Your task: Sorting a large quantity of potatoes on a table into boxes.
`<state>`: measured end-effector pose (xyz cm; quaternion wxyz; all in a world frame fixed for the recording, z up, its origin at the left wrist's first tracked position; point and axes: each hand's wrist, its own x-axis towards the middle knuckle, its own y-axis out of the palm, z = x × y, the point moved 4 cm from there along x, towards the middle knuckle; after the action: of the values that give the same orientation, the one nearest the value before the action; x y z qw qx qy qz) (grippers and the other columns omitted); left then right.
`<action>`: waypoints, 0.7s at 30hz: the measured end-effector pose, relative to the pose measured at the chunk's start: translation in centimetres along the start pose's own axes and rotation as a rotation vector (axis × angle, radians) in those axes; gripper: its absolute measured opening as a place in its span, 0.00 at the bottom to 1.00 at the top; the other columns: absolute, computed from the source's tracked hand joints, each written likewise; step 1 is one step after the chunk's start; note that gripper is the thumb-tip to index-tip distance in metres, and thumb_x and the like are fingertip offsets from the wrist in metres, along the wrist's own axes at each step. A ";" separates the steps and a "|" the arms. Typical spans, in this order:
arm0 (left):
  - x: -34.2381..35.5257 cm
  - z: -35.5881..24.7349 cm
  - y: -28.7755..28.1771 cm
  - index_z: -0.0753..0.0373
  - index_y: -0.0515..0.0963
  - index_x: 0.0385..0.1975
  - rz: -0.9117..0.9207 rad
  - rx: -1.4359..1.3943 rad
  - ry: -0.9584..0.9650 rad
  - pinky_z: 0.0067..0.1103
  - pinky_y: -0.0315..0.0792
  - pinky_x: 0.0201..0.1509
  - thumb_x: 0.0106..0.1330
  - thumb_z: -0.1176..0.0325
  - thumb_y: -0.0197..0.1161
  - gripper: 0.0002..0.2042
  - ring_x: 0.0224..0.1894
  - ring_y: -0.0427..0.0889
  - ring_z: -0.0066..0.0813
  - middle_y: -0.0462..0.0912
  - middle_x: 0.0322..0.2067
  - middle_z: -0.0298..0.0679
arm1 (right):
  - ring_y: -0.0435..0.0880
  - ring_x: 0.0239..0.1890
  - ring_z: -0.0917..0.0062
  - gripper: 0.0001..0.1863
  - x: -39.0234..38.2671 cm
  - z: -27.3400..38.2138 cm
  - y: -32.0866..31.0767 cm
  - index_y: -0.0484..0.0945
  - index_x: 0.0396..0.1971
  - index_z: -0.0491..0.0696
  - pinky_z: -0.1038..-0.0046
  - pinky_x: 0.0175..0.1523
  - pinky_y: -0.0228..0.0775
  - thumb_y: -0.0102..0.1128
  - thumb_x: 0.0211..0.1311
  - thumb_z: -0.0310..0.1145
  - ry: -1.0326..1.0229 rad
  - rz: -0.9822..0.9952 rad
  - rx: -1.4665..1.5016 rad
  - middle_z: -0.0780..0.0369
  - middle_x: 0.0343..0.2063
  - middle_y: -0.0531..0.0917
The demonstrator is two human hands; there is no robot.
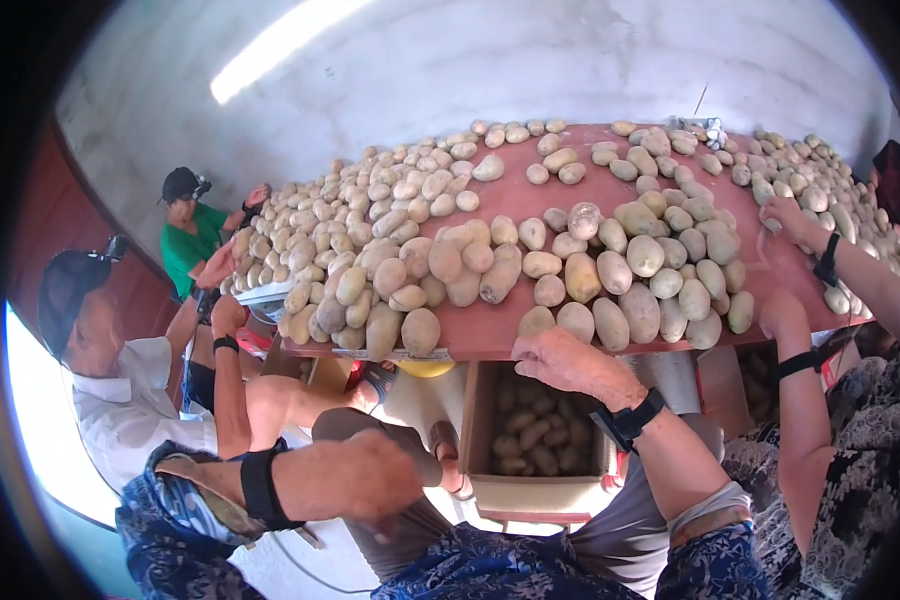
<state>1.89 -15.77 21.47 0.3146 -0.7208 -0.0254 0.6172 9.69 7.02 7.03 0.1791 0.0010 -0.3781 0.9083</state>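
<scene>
Potatoes (642,312) lie heaped on the red table (480,325) in front of me. My right hand (575,362) is at the table's near edge, back up and fingers curled down, close beside a few potatoes. Whatever its fingers close around, if anything, is hidden beneath the hand. Lower and to the left, over my lap, my left hand (370,480) is smeared by motion. Its fingers cannot be made out, nor whether it holds anything. Below the edge, between my knees, stands an open cardboard box (480,430) with potatoes inside.
Two people sit at the left, one in a green shirt (192,245), one in a white shirt (130,395). Close on my right, another person's arm (800,440) reaches to the table. More potatoes (400,190) cover its far left. Another cardboard box (722,385) stands under the right side.
</scene>
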 end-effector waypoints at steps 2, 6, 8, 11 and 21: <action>-0.4 -0.1 -5.3 0.62 0.79 0.34 -0.161 0.066 -0.020 0.36 0.78 0.35 0.57 0.48 0.67 0.21 0.35 0.85 0.43 0.83 0.27 0.42 | 0.83 0.39 0.55 0.10 0.1 -0.5 0.6 0.81 0.38 0.46 0.58 0.44 0.75 0.61 0.61 0.36 -0.028 0.017 -0.035 0.52 0.31 0.84; -2.6 0.1 -13.3 0.62 0.78 0.33 -0.715 0.167 -0.234 0.31 0.75 0.31 0.60 0.51 0.65 0.18 0.32 0.84 0.43 0.83 0.29 0.43 | 0.83 0.39 0.55 0.11 0.1 -1.2 0.6 0.81 0.37 0.46 0.58 0.45 0.74 0.61 0.61 0.36 -0.010 0.046 -0.045 0.52 0.32 0.84; -2.7 2.0 -15.8 0.63 0.78 0.36 -0.898 0.040 -0.172 0.30 0.75 0.31 0.61 0.54 0.65 0.16 0.32 0.84 0.39 0.84 0.31 0.41 | 0.83 0.38 0.54 0.11 0.2 -1.7 0.5 0.81 0.37 0.45 0.58 0.44 0.74 0.62 0.60 0.36 -0.063 0.026 -0.095 0.52 0.31 0.84; 0.2 5.0 -16.4 0.64 0.79 0.41 -1.262 -0.392 0.022 0.26 0.74 0.32 0.64 0.61 0.63 0.13 0.31 0.82 0.29 0.84 0.32 0.36 | 0.83 0.36 0.55 0.11 -0.4 -1.0 -0.7 0.81 0.35 0.45 0.57 0.42 0.74 0.62 0.59 0.36 -0.119 -0.027 -0.045 0.51 0.29 0.83; 19.5 10.5 -4.8 0.67 0.82 0.39 -1.504 -1.204 0.232 0.17 0.76 0.35 0.68 0.74 0.61 0.06 0.32 0.80 0.16 0.83 0.29 0.34 | 0.81 0.34 0.59 0.11 -1.1 -2.3 1.1 0.79 0.32 0.42 0.58 0.40 0.72 0.59 0.55 0.36 -0.081 0.112 -0.117 0.54 0.29 0.82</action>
<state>-1.31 0.79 6.37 0.2062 -0.6128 -0.7602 0.0636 10.66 7.56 4.51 0.1124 0.0062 -0.4369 0.8924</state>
